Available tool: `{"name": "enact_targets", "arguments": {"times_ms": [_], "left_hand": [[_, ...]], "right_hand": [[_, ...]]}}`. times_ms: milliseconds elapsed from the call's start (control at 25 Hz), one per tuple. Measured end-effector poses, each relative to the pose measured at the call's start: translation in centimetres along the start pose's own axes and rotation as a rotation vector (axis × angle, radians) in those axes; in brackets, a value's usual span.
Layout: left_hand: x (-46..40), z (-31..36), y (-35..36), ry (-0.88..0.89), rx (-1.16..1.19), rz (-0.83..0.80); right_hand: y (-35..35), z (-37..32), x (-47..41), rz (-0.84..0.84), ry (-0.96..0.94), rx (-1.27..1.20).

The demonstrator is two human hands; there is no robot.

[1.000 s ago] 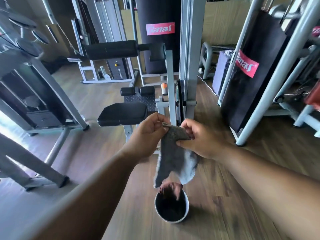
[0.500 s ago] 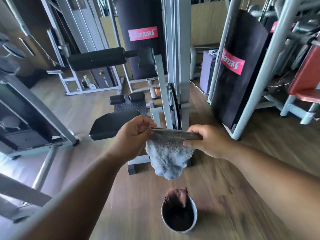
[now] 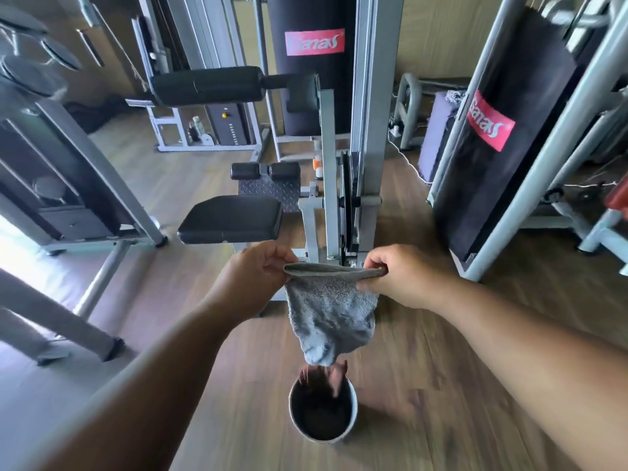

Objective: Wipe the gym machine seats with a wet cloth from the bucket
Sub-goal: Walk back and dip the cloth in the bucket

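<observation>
Fingertips of left hand (image 3: pixel 258 277) and right hand (image 3: pixel 401 277): each pinches 1 end of the top edge of the grey cloth (image 3: pixel 331 314), thumb against curled fingers, edge stretched level between the 2 hands.

Cloth: hangs as a folded pouch, lowest corner above the far rim of the bucket (image 3: pixel 322 407), not touching it as far as can be told. Bucket stands on the wood floor (image 3: pixel 424 385); a dark reddish item rests against its far rim, identity unclear.

Seat (image 3: pixel 232 217): black padded, just beyond the left hand, not yet wiped by the look of it.

Risks, judged:
- Drips on the floor if the cloth is carried unwrung; slip hazard near the machine base.
- Pinch holds are light; a heavy wet cloth could slide out of 1 hand and drop beside the bucket.
- Bucket sits close to the feet; a step toward the seat could tip it.

Writing: 2 red labels, white script, apparently "Ganas" — 1 on the centre black pad (image 3: pixel 314 42), 1 on the right-hand black pad (image 3: pixel 491 120). First letter uncertain.
</observation>
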State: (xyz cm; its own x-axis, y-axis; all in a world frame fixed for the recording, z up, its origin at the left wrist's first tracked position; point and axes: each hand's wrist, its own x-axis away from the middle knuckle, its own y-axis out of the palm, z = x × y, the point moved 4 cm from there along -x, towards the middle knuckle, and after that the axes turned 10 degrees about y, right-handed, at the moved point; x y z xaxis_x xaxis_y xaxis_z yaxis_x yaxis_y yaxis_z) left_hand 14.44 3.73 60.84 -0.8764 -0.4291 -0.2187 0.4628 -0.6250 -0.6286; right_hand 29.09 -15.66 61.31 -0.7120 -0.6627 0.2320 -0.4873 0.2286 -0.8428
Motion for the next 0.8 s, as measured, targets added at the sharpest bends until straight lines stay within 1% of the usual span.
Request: {"name": "enact_targets", "arguments": {"times_ms": [120, 200, 360, 480, 560, 720, 800], "left_hand": [[0.7, -1.1, 1.5, -0.035, -0.052, -0.009], [1.5, -2.2, 2.9, -0.052, -0.107, -0.020], [4.5, -5.9, 6.7, -0.111, -0.116, -0.051], [6.9, -10.8, 10.7, -0.174, -0.110, -0.109], [9.1, -14.9, 13.7, -0.247, -0.086, -0.157], [13.0, -24.2, 19.8, -0.382, -0.057, -0.236], [13.7, -28.5, 22.6, -0.418, -0.046, -0.268]], "right_hand": [[1.2, 2.5, -0.6, -0.036, -0.010, -0.135], [3.3, 4.4, -1.2, -0.062, -0.009, -0.211], [9.2, 7.8, -1.1, -0.133, 0.034, -0.244], [15.6, 10.9, -1.2, -0.171, 0.112, -0.275], [20.6, 13.0, -1.2, -0.194, 0.161, -0.280], [31.3, 17.2, -1.9, -0.228, 0.253, -0.294], [35.7, 19.0, -3.1, -0.212, 0.274, -0.289]]}}
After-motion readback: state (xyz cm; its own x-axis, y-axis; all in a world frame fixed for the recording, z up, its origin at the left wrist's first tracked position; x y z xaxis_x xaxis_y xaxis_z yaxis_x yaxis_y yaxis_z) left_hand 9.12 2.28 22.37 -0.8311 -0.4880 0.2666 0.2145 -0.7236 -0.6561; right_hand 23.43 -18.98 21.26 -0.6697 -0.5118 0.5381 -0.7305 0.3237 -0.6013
